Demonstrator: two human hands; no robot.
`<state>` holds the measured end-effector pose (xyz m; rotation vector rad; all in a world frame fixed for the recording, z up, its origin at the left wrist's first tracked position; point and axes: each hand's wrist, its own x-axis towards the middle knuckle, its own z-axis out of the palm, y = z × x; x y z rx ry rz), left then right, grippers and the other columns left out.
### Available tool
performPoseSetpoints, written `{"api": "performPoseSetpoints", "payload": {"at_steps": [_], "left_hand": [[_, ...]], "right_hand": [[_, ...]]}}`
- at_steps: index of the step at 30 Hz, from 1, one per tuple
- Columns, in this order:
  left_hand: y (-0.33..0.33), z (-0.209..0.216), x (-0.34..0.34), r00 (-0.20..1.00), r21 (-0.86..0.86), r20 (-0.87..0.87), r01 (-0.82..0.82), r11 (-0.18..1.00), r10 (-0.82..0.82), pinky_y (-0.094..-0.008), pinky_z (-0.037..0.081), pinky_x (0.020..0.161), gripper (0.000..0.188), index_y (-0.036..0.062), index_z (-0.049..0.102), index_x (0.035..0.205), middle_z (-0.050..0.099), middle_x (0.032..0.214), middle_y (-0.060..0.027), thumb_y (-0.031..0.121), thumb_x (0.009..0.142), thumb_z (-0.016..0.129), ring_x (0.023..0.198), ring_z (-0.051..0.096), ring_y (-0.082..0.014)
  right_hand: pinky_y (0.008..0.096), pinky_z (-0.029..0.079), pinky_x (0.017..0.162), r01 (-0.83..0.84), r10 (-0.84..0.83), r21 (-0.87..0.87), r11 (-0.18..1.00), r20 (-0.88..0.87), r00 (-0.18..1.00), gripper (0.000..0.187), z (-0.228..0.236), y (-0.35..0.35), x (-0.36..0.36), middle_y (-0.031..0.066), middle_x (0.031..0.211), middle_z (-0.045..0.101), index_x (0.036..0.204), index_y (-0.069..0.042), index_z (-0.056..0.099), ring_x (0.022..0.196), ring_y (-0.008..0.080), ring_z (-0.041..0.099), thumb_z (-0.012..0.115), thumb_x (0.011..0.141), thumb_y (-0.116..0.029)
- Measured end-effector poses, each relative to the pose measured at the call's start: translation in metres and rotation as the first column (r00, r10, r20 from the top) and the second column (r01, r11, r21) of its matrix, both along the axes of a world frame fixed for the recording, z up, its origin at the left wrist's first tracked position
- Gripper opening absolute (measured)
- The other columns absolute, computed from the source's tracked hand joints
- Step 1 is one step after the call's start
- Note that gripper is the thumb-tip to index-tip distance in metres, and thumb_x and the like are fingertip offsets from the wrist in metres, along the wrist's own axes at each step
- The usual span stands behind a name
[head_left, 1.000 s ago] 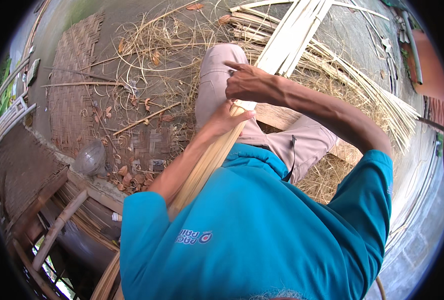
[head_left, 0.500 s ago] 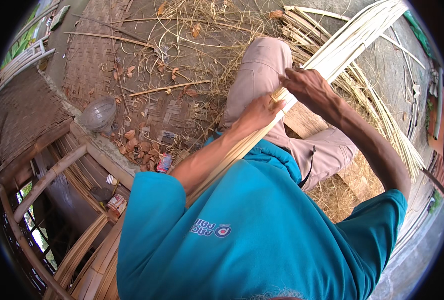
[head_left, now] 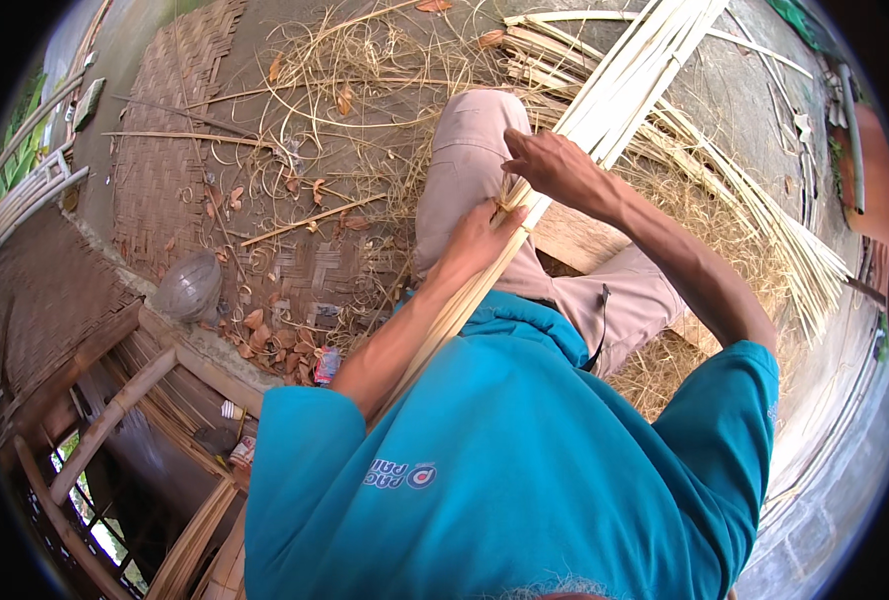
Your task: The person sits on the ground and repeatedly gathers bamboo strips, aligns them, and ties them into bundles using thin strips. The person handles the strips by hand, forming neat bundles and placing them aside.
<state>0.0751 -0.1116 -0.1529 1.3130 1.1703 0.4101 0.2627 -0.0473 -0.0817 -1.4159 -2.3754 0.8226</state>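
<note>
A long bundle of pale bamboo strips [head_left: 619,105] runs diagonally across my lap, from the upper right to beneath my left arm. My left hand [head_left: 481,238] is closed around the bundle near my raised knee, its thumb lying over the strips. Just beyond it, my right hand [head_left: 556,168] reaches over the bundle with bent fingers drawn together. A thin strip shows between the right fingertips and the left thumb. The exact grip of the right fingers is partly hidden.
More bamboo strips [head_left: 744,190] lie on the floor to the right, with curly shavings [head_left: 354,80] ahead. A wooden board [head_left: 579,238] is beside my leg. A clear plastic dome-shaped vessel [head_left: 190,287] and a bamboo frame [head_left: 114,420] stand at left.
The whole view has shifted, so the scene sits farther left. Both hands stay at the same part of the bundle; its far strips look slightly more spread.
</note>
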Motion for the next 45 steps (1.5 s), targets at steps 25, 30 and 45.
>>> {"api": "performPoseSetpoints", "payload": {"at_steps": [25, 30, 45], "left_hand": [[0.003, 0.019, -0.012, 0.959, -0.473, 0.285, 0.14, 0.87, 0.0, -0.0234, 0.051, 0.08, 0.065, 0.0012, 0.053, 0.136, 0.072, 0.104, -0.0082, 0.027, 0.084, 0.083, 0.093, 0.066, -0.0109], [0.005, 0.021, -0.009, 0.982, -0.527, 0.186, 0.096, 0.845, 0.004, -0.0286, 0.051, 0.079, 0.05, 0.0035, 0.068, 0.115, 0.072, 0.092, -0.0073, 0.043, 0.087, 0.079, 0.09, 0.065, -0.0129], [0.01, 0.028, -0.016, 0.988, -0.483, -0.001, 0.136, 0.865, -0.156, -0.0306, 0.049, 0.052, 0.074, 0.0014, 0.071, 0.11, 0.069, 0.078, -0.007, 0.066, 0.103, 0.035, 0.062, 0.061, -0.0107]], "right_hand": [[0.0476, 0.049, 0.069, -0.356, 0.492, -0.507, 0.785, 0.161, 0.856, 0.031, 0.054, -0.027, -0.011, 0.0248, 0.074, 0.064, 0.078, 0.005, 0.066, 0.073, 0.0365, 0.064, 0.058, 0.095, -0.02], [0.0459, 0.053, 0.073, -0.345, 0.435, -0.496, 0.797, 0.073, 0.898, 0.038, -0.01, 0.036, -0.059, 0.0221, 0.081, 0.071, 0.087, 0.006, 0.072, 0.075, 0.0368, 0.067, 0.055, 0.1, -0.026], [0.0499, 0.045, 0.051, 0.523, -0.527, -0.081, 0.848, -0.227, 0.819, 0.019, -0.027, -0.119, -0.021, 0.0206, 0.065, 0.059, 0.094, -0.004, 0.048, 0.058, 0.0426, 0.06, 0.058, 0.1, -0.018]]}}
